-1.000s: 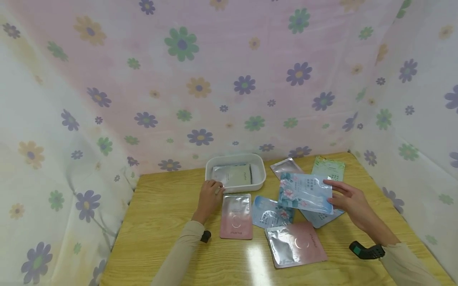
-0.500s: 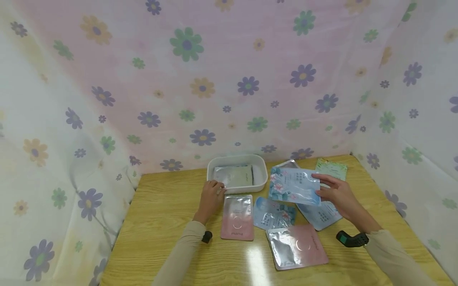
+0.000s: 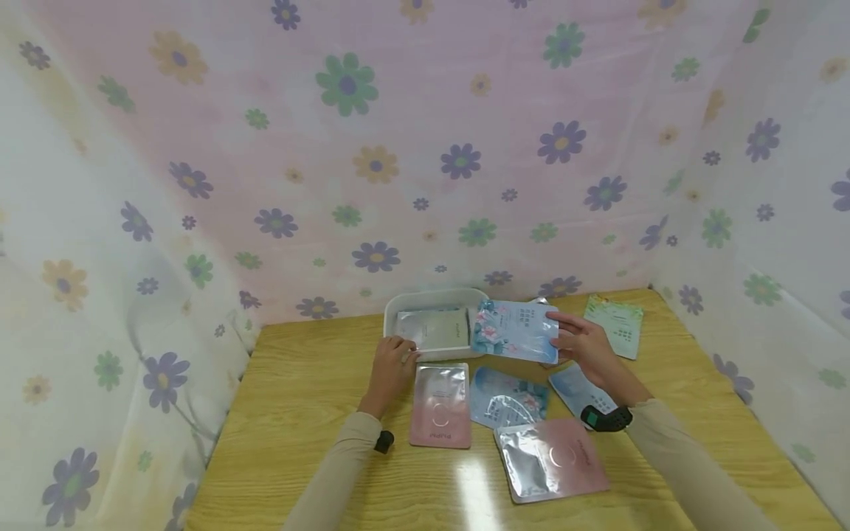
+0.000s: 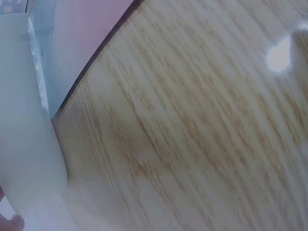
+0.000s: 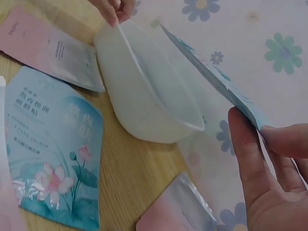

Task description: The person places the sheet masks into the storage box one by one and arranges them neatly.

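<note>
My right hand [image 3: 584,350] pinches a blue lotus-printed sheet mask packet [image 3: 514,330] by its right edge, thumb on one face and fingers on the other. The packet is raised off the table and overlaps the right end of a white plastic tub [image 5: 149,106] in the head view. In the right wrist view it stands tilted, seen nearly edge-on. My left hand [image 3: 392,369] holds the tub's near-left rim between thumb and fingers. Inside the tub lies a silver and pale green packet [image 3: 434,328] on top of others.
Pink-silver packets [image 3: 440,405] lie before the tub and nearer the front [image 3: 558,457]. A blue packet [image 3: 508,398] lies between them, another [image 3: 581,385] under my right wrist. A green packet [image 3: 617,324] is at the back right. Floral cloth [image 3: 372,162] surrounds the wooden table [image 3: 299,413].
My right hand has carried the blue packet leftward and slightly back, from over the right-hand packets to the tub's right end. My left hand has stayed on the rim.
</note>
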A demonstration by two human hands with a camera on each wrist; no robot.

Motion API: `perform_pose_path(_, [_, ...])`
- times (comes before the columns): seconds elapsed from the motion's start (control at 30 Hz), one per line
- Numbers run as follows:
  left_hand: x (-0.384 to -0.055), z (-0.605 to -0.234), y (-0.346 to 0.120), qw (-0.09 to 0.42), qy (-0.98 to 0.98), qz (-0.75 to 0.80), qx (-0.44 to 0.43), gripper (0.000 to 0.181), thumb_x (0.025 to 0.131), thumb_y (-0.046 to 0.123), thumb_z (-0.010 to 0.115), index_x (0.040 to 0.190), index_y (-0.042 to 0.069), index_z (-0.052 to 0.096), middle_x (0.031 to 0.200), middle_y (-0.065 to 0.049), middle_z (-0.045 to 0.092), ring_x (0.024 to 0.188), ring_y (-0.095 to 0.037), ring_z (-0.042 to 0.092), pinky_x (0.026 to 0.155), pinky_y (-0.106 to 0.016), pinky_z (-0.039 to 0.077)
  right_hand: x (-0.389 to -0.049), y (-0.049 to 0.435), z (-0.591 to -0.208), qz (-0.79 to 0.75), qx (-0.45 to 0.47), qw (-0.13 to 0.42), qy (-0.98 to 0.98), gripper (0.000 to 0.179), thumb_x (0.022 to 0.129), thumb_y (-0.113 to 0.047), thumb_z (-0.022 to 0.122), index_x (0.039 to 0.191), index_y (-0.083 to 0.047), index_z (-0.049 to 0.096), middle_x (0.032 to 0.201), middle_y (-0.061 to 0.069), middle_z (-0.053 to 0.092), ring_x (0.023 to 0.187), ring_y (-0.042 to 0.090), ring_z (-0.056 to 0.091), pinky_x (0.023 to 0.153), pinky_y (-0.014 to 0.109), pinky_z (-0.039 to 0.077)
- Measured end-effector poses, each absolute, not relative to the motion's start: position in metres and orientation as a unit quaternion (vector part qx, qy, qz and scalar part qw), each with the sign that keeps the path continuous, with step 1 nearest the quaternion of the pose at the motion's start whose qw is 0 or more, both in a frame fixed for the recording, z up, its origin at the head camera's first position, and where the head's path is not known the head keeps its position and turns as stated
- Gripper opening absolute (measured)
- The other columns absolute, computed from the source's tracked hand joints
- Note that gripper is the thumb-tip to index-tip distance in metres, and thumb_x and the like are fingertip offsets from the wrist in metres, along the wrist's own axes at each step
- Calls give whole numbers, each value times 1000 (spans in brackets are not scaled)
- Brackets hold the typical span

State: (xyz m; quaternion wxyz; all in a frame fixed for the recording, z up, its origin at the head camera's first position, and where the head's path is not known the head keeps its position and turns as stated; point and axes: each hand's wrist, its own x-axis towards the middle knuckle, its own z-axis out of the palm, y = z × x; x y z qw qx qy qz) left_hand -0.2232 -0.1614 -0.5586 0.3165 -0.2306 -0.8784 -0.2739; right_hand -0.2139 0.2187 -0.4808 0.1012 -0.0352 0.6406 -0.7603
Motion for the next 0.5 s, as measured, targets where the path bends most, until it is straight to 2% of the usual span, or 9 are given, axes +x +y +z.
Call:
perform_pose_path(0.1, [-223, -558, -162, 322, -876, -271, -235, 13, 75, 4, 78, 81, 5, 66, 81, -6, 59, 80, -26, 53, 75, -38, 44, -222, 209, -482, -762, -18, 114, 638, 51, 89, 7, 56, 138, 0, 42, 111, -2, 64, 83, 16, 65, 64, 33, 55])
perform_pose_path(0.23, [-223, -558, -162, 325, -875, -267, -238, 15, 74, 3, 79, 81, 4, 66, 80, -7, 58, 78, -26, 53, 74, -38, 44, -233, 195, -485, -759, -5, 134, 637, 53, 90, 6, 56, 140, -1, 41, 116, -1, 59, 83, 15, 64, 65, 29, 53])
perform_pose_path(0.4, [-226, -557, -163, 320, -879, -262, -237, 15, 74, 4, 79, 82, 4, 66, 81, -7, 59, 79, -26, 54, 77, -38, 44, -248, 178, -487, -774, -17, 156, 613, 52, 91, 7, 54, 141, 0, 39, 123, 3, 52, 81, 13, 56, 59, 24, 43])
perform_pose_path(0.5, [-226, -557, -164, 318, -881, -260, -234, 15, 74, 4, 79, 82, 4, 67, 81, -7, 59, 80, -26, 54, 78, -38, 44, -256, 169, -491, -775, -43, 160, 610, 52, 92, 8, 50, 141, 3, 36, 125, 6, 49, 84, 10, 56, 61, 24, 45])
